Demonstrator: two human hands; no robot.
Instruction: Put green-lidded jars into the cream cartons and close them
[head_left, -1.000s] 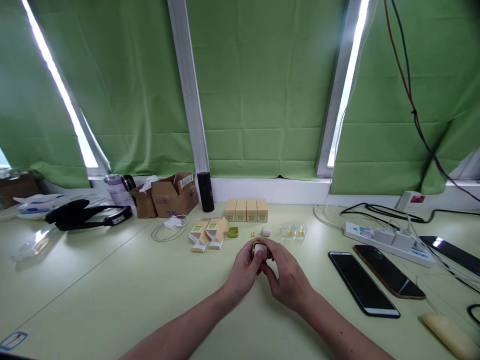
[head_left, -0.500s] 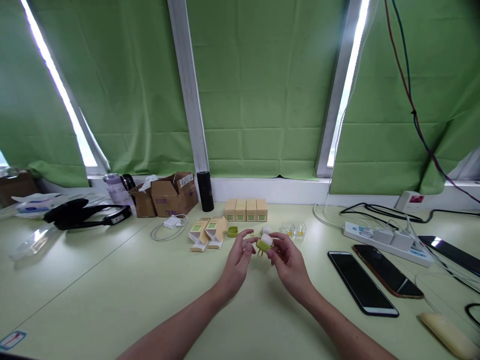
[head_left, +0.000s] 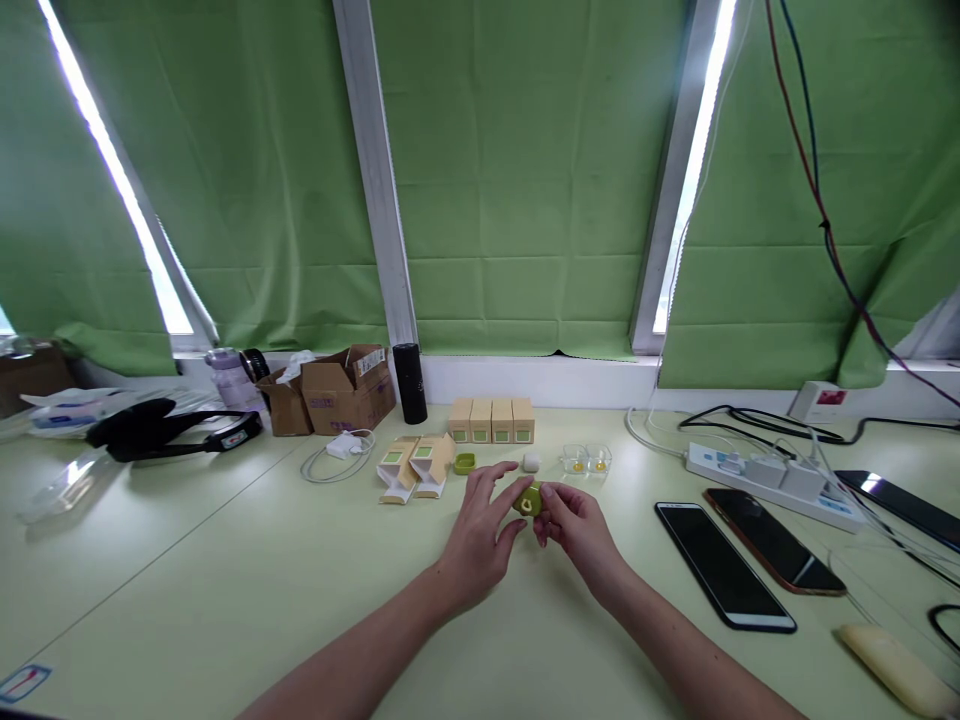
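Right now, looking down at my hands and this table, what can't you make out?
All in the head view:
Far side of the held green case: hidden by its near side and partly by the right hand.
Any print on the four small boxes: too small to read.
Inside of the brown carton: hidden by its walls and flaps.
Right end of the dark device: cut off by the right edge.

Pale table [head_left: 187,600] with boxes [head_left: 481,421], phones [head_left: 725,566], power strip [head_left: 765,492]
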